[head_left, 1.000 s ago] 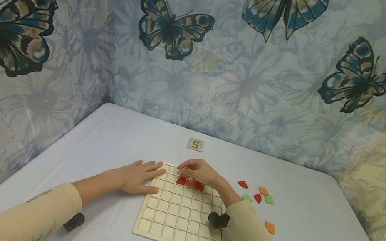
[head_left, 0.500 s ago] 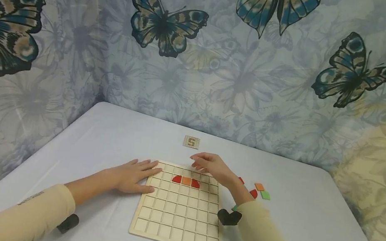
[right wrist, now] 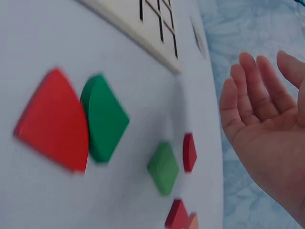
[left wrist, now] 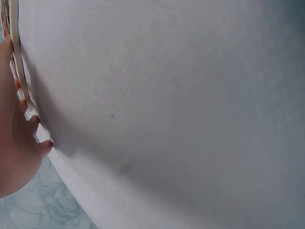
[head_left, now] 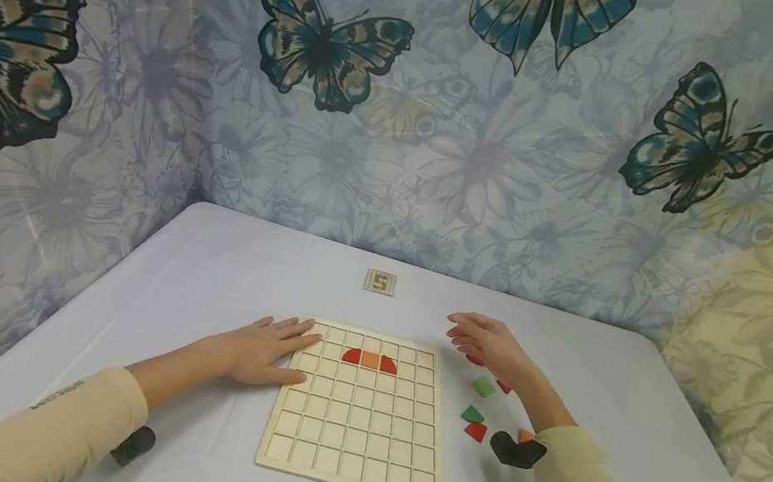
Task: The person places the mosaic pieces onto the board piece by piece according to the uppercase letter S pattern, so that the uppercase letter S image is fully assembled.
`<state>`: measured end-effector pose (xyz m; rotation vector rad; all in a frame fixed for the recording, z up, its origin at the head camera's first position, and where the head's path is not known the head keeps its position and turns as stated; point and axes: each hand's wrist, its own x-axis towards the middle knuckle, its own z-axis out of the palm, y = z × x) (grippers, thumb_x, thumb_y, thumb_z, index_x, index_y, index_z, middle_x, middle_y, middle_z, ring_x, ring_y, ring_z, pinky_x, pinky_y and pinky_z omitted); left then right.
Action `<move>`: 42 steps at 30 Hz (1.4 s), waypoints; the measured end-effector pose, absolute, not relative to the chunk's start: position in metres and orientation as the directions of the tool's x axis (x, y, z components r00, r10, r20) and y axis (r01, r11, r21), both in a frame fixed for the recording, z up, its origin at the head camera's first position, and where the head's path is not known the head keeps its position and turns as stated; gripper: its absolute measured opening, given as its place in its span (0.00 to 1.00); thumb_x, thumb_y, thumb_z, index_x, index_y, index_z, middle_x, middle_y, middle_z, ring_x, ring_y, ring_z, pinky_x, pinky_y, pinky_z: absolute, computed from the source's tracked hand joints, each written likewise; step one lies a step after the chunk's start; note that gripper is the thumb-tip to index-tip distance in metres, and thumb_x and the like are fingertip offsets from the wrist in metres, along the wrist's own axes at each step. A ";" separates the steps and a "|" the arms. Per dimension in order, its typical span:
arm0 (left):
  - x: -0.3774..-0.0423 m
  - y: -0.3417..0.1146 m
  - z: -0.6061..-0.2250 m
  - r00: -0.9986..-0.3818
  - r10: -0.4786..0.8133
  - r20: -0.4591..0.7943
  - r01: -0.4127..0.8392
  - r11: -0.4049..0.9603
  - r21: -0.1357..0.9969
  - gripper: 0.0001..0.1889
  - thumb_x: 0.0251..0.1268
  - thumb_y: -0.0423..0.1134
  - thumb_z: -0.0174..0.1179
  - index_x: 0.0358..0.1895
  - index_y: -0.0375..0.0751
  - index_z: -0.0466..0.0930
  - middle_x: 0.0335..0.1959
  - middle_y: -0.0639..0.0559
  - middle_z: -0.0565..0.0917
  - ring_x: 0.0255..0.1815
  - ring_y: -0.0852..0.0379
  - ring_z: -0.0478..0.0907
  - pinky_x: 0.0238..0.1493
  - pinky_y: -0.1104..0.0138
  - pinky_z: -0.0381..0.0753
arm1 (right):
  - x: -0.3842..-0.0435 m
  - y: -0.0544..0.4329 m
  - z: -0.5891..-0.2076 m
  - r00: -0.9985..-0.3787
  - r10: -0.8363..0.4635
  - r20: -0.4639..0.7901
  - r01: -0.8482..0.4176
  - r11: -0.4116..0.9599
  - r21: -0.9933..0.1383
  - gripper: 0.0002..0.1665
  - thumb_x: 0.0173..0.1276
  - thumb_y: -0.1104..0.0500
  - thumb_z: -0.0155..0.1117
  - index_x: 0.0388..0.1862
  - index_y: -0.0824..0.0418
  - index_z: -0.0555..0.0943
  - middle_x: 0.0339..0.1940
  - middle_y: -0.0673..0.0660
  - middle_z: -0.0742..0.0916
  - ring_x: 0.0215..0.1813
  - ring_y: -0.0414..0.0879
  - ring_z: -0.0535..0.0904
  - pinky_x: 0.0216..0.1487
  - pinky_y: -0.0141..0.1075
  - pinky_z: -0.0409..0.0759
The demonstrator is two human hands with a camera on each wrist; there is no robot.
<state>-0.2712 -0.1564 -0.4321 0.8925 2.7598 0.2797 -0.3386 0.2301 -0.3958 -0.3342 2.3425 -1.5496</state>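
Wall covering point(head_left: 478, 188): butterflies over pale flowers, behind a worktop point(head_left: 204, 431) spread with white cloth.

Item: wooden grid board point(head_left: 356, 441), flat at the middle of the near side. Set in its second row from the far edge, side by side: red piece with a curved edge point(head_left: 352, 356), orange square point(head_left: 370, 360), second curved red piece point(head_left: 388, 365).

Item: small patterned card point(head_left: 380, 282), beyond the board.

Loose stock, right of the board: light green piece point(head_left: 484, 386), dark green piece point(head_left: 473, 415) with a red wedge point(head_left: 475, 432) against or just beside it, further reds, one orange partly hidden.

Hands, two. Left hand point(head_left: 265, 353): fingers spread wide on the board's left margin. Right hand point(head_left: 489, 345): raised near the loose stock, fingers relaxed, nothing visibly held.

Hazards, as judged: uneven left pressure could slide the board; a low right wrist could scatter pieces; pinching one of the close pair could push its neighbour away.
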 end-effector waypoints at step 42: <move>-0.270 -0.157 -0.431 -0.780 0.613 -0.130 0.569 0.780 0.262 0.40 0.68 0.67 0.41 0.76 0.47 0.52 0.76 0.46 0.49 0.75 0.43 0.45 0.68 0.43 0.45 | -0.304 0.337 -0.417 -0.966 -0.205 -0.158 0.079 0.351 -0.933 0.39 0.76 0.46 0.50 0.68 0.78 0.58 0.57 0.67 0.76 0.50 0.40 0.77 0.52 0.30 0.76</move>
